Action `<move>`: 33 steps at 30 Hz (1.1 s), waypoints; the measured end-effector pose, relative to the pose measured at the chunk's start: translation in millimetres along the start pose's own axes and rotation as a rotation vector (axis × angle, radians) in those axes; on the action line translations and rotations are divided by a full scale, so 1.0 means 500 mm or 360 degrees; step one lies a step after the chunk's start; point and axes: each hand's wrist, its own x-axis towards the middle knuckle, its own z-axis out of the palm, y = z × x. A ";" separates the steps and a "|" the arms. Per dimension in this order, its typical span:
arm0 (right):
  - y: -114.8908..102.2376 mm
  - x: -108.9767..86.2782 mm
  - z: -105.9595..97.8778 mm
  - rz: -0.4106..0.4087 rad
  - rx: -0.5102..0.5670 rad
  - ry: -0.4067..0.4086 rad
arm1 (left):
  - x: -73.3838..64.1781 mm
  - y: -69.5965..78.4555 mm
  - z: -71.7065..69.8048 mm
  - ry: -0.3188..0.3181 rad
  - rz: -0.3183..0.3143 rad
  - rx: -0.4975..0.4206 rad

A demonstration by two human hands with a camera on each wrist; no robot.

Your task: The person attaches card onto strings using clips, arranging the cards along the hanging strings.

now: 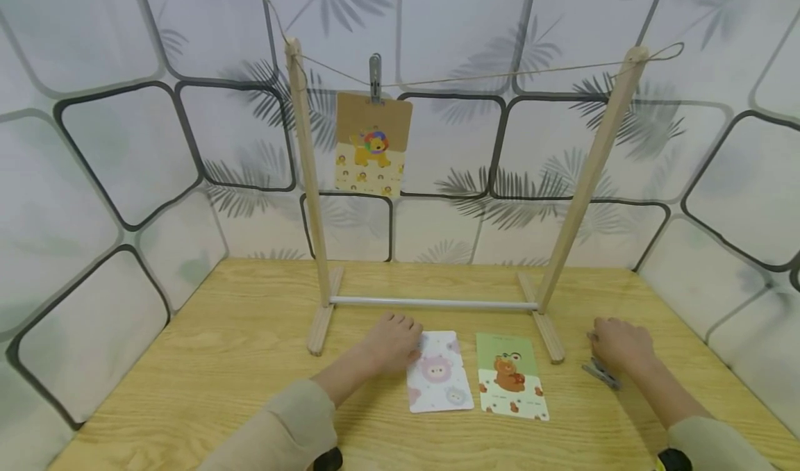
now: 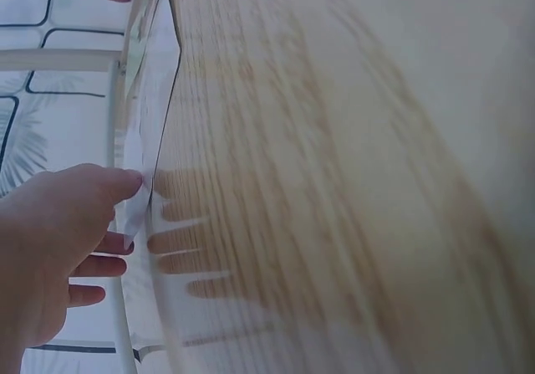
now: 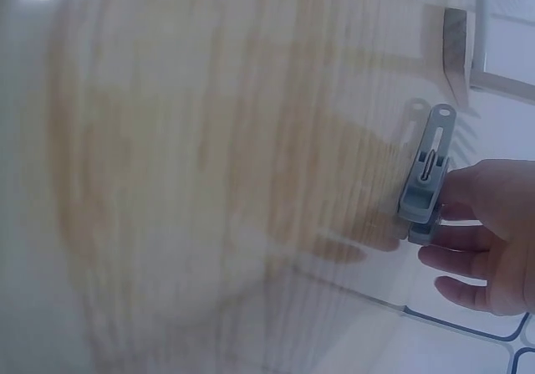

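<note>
My left hand (image 1: 395, 342) pinches the left edge of a white card with pink and grey animal faces (image 1: 437, 370). In the left wrist view, thumb and fingers hold that card's raised edge (image 2: 155, 106). My right hand (image 1: 621, 346) is at the right of the table, fingers curled at a grey clothespin (image 1: 590, 335), which it seems to pinch. Another grey clothespin (image 3: 430, 165) lies just in front of it and partly hides the fingertips in the right wrist view. A green-and-cream bear card (image 1: 512, 377) lies flat between the hands.
Behind the cards stands a wooden frame (image 1: 587, 179) with a white crossbar (image 1: 431, 303) and a string (image 1: 475, 80) across its top. A grey clothespin (image 1: 375, 78) holds a brown-and-yellow lion card (image 1: 371, 144) on the string. Patterned cloth walls (image 1: 450, 235) enclose the table (image 1: 187, 387).
</note>
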 end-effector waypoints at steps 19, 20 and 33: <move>0.011 0.007 -0.021 0.0031 -0.0023 0.0056 | 0.001 -0.017 -0.013 0.0210 0.0016 -0.0106; 0.011 0.007 -0.023 0.0029 -0.0026 0.0061 | 0.000 -0.019 -0.014 0.0229 0.0017 -0.0114; -0.003 -0.001 -0.040 -0.0052 0.0009 0.0291 | -0.007 -0.032 -0.028 0.0394 0.0002 -0.0114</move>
